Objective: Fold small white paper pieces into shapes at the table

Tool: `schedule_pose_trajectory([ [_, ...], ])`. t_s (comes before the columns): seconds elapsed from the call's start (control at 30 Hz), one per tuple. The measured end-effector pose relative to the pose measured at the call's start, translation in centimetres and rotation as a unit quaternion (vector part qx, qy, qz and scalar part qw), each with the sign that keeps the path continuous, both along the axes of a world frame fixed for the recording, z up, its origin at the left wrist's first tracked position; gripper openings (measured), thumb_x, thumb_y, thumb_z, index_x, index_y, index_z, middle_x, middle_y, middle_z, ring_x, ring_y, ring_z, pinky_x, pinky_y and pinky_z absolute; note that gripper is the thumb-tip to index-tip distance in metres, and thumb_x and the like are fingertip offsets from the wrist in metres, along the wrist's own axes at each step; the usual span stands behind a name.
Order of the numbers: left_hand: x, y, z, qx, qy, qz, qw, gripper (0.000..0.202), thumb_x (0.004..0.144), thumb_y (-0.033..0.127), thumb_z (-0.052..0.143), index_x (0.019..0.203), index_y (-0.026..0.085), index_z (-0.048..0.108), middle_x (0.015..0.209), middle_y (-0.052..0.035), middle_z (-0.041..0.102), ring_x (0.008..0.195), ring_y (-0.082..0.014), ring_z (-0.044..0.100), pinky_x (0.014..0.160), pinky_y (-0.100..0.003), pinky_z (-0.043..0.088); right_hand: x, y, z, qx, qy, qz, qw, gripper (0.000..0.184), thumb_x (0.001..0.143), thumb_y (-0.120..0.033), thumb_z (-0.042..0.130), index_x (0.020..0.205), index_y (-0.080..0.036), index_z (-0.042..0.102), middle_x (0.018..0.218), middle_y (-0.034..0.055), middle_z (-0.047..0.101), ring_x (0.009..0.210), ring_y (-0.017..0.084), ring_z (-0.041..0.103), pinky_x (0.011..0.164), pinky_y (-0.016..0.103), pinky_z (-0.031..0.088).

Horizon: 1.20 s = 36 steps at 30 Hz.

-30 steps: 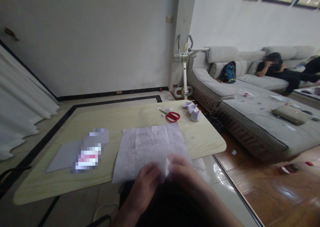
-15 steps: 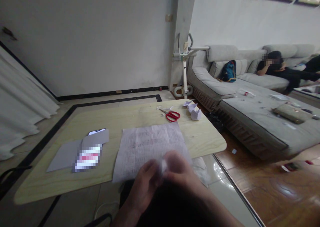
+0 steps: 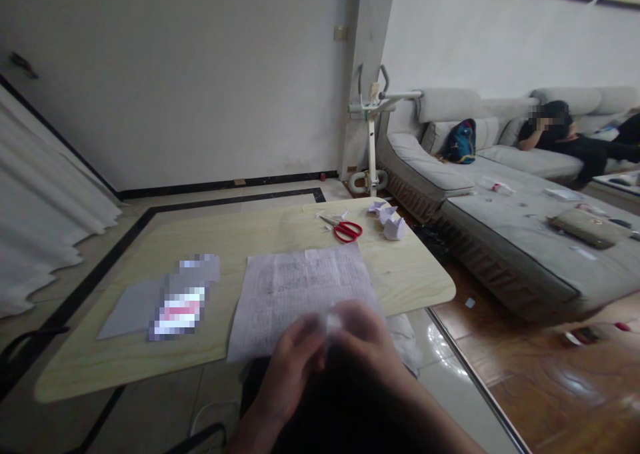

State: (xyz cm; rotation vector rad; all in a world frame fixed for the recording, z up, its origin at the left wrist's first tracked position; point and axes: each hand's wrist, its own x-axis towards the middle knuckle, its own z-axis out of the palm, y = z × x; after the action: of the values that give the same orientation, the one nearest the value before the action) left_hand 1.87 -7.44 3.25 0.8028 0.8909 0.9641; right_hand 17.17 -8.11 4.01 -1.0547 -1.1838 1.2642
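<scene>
Close together over the near edge of the table, my left hand (image 3: 299, 342) and my right hand (image 3: 363, 331) both pinch a small piece of white paper (image 3: 332, 321). Motion blur smears the fingertips, and most of the paper is hidden between them. Beneath and beyond my hands lies a large printed sheet (image 3: 300, 287), flat on the table. Red-handled scissors (image 3: 346, 230) rest past its far edge, with small paper scraps beside the blades. Several folded white paper pieces (image 3: 390, 221) stand in a row at the far right corner.
The pale wooden table (image 3: 210, 367) also bears white paper sheets (image 3: 127, 307) and a blurred-out bright item (image 3: 177, 313) on the left. A grey sofa (image 3: 520, 234) with a person (image 3: 550, 131) on it stands right. White exercise equipment (image 3: 371, 141) is behind the table.
Both hands stay together on the small paper, their fingers shifting slightly; a bit more of its white surface shows. The view has turned marginally left. The things on the table have not moved.
</scene>
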Motion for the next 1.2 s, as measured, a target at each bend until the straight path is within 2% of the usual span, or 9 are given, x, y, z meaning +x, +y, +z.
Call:
schedule_pose_trajectory([
  [0.13, -0.2, 0.1, -0.3, 0.023, 0.044, -0.013, 0.999, 0.042, 0.077, 0.035, 0.070, 0.114, 0.019, 0.061, 0.081, -0.0018, 0.066, 0.057, -0.0099, 0.056, 0.052, -0.022, 0.044, 0.1, 0.0, -0.2, 0.009, -0.005, -0.003, 1.000, 0.025, 0.077, -0.036, 0.071, 0.094, -0.020, 0.062, 0.083, 0.0015, 0.060, 0.077, 0.017, 0.056, 0.067, 0.029, 0.046],
  [0.33, -0.1, -0.1, 0.3, 0.064, 0.080, -0.007, 0.995, 0.038, 0.077, 0.033, 0.070, 0.110, 0.020, 0.055, 0.089, -0.0033, 0.068, 0.072, -0.0171, 0.066, 0.061, -0.027, 0.052, 0.5, 0.1, 0.1, -0.001, -0.003, 0.030, 1.000, 0.029, 0.075, -0.032, 0.073, 0.099, -0.021, 0.060, 0.088, 0.0018, 0.060, 0.080, 0.017, 0.055, 0.067, 0.029, 0.044],
  [0.53, -0.2, -0.3, 1.0, 0.120, 0.148, -0.023, 0.982, 0.031, 0.083, 0.030, 0.062, 0.112, 0.021, 0.054, 0.100, -0.0049, 0.069, 0.091, -0.0207, 0.067, 0.077, -0.031, 0.054, 0.8, 0.2, 0.4, -0.017, 0.007, 0.032, 0.999, 0.023, 0.078, -0.032, 0.069, 0.094, -0.020, 0.059, 0.082, 0.0004, 0.059, 0.074, 0.016, 0.054, 0.065, 0.027, 0.043],
  [0.7, -0.1, -0.2, 0.9, 0.118, 0.161, -0.021, 0.980, 0.032, 0.085, 0.029, 0.058, 0.115, 0.021, 0.052, 0.098, -0.0049, 0.068, 0.079, -0.0189, 0.067, 0.069, -0.030, 0.054, 0.7, 0.1, 0.5, -0.017, -0.014, 0.031, 0.999, 0.020, 0.079, -0.033, 0.068, 0.093, -0.020, 0.060, 0.078, -0.0006, 0.058, 0.070, 0.015, 0.052, 0.061, 0.026, 0.041],
  [0.8, -0.3, -0.1, 0.4, 0.107, 0.140, -0.025, 0.984, 0.034, 0.085, 0.027, 0.057, 0.118, 0.021, 0.050, 0.098, -0.0043, 0.067, 0.080, -0.0181, 0.066, 0.068, -0.029, 0.054, 0.7, 0.0, 0.4, -0.003, -0.028, 0.041, 0.999, 0.020, 0.081, -0.033, 0.065, 0.096, -0.021, 0.060, 0.082, 0.0006, 0.058, 0.074, 0.016, 0.053, 0.063, 0.027, 0.042],
  [0.87, -0.5, 0.0, 0.1, 0.107, 0.128, -0.029, 0.986, 0.034, 0.085, 0.027, 0.057, 0.118, 0.021, 0.051, 0.096, -0.0034, 0.066, 0.077, -0.0168, 0.065, 0.066, -0.027, 0.052, 0.8, -0.1, 0.3, 0.010, -0.046, 0.047, 0.998, 0.024, 0.082, -0.033, 0.065, 0.103, -0.022, 0.059, 0.087, 0.0016, 0.059, 0.077, 0.017, 0.054, 0.065, 0.028, 0.043],
  [0.97, -0.8, 0.1, -0.1, 0.115, 0.128, -0.031, 0.985, 0.032, 0.084, 0.027, 0.058, 0.116, 0.022, 0.053, 0.090, -0.0007, 0.064, 0.068, -0.0138, 0.063, 0.062, -0.025, 0.051, 0.9, -0.3, 0.2, 0.015, -0.092, 0.069, 0.993, 0.041, 0.081, -0.028, 0.066, 0.119, -0.026, 0.054, 0.095, 0.0023, 0.058, 0.078, 0.016, 0.054, 0.067, 0.028, 0.044],
  [1.07, -1.0, 0.1, 0.3, 0.113, 0.143, -0.027, 0.983, 0.029, 0.084, 0.027, 0.057, 0.113, 0.022, 0.056, 0.089, -0.0003, 0.063, 0.072, -0.0150, 0.063, 0.063, -0.025, 0.051, 1.1, -0.4, 0.0, 0.040, -0.151, 0.103, 0.982, 0.049, 0.081, -0.023, 0.066, 0.127, -0.030, 0.051, 0.099, 0.0024, 0.058, 0.074, 0.015, 0.052, 0.066, 0.028, 0.044],
  [1.2, -0.9, 0.1, 0.7, 0.119, 0.161, -0.007, 0.980, 0.026, 0.082, 0.030, 0.060, 0.107, 0.022, 0.060, 0.092, -0.0027, 0.066, 0.082, -0.0190, 0.065, 0.068, -0.027, 0.053, 1.2, -0.5, -0.2, 0.052, -0.190, 0.089, 0.976, 0.052, 0.081, -0.021, 0.065, 0.129, -0.031, 0.050, 0.091, 0.0008, 0.056, 0.070, 0.014, 0.050, 0.064, 0.027, 0.044],
])
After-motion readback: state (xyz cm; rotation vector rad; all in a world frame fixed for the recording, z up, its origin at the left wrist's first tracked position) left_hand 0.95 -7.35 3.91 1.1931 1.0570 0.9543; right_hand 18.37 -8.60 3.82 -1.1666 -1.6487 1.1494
